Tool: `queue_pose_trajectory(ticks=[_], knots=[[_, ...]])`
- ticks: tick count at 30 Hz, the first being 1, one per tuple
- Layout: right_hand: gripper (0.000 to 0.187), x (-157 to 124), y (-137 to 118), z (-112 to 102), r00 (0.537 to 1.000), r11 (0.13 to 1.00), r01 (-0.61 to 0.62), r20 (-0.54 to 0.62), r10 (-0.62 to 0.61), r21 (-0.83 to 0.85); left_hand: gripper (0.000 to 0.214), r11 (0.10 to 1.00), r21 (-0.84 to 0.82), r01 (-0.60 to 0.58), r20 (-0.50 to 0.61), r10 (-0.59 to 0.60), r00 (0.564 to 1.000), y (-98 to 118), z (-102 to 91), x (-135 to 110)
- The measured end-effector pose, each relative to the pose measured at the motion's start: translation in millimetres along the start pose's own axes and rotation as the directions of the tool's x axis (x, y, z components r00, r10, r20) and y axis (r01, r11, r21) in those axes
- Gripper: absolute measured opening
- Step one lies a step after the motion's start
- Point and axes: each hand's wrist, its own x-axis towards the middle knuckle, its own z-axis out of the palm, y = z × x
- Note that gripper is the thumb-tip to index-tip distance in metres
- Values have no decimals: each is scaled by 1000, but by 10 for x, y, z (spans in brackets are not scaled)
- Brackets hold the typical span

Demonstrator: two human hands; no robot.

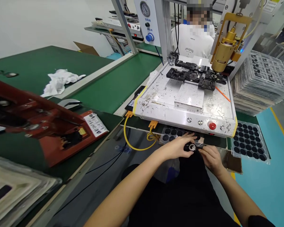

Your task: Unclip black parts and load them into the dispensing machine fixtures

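Observation:
Just in front of the machine's front edge, my left hand (181,146) is closed around a small black part (192,147) with a round silver-ringed centre facing up. My right hand (211,157) pinches the dark narrow piece sticking out from the part's right side; its fingertips are partly hidden. A clear tray of black discs (172,132) lies beneath my left fingers, partly under the machine. Beyond the hands stands the white-topped machine (161,104), carrying black fixtures (191,75) under a gold cylinder head (223,52).
To the right are another disc tray (249,142), a tall stack of clear trays (262,78) and a cardboard box (234,161). A red hand press (68,132) stands left, near a white cloth (61,82). Yellow cables (132,146) hang in front. A person in white (191,41) sits behind.

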Motion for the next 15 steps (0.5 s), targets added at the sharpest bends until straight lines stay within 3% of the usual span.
queue_pose_trajectory(ticks=[4, 8, 11, 13, 15], knots=[[11, 70, -221, -269, 973, 972, -220, -54, 225, 76, 32, 1000, -10, -23, -88, 22, 996, 28, 99, 5], [12, 251, -388, -469, 882, 873, -461, -26, 471, 158, 33, 998, -37, -49, -191, 41, 981, 79, 172, 25], [22, 418, -492, -516, 828, 804, -553, 42, 558, 218, 36, 996, -74, -56, -282, 33, 959, 188, 208, -49], [27, 525, -565, -500, 777, 720, -621, 115, 619, 310, 38, 994, -109, -30, -332, -8, 943, 281, 226, -170], [31, 623, -636, -454, 711, 590, -679, 192, 676, 437, 40, 958, -287, 11, -369, -122, 921, 373, 240, -328]])
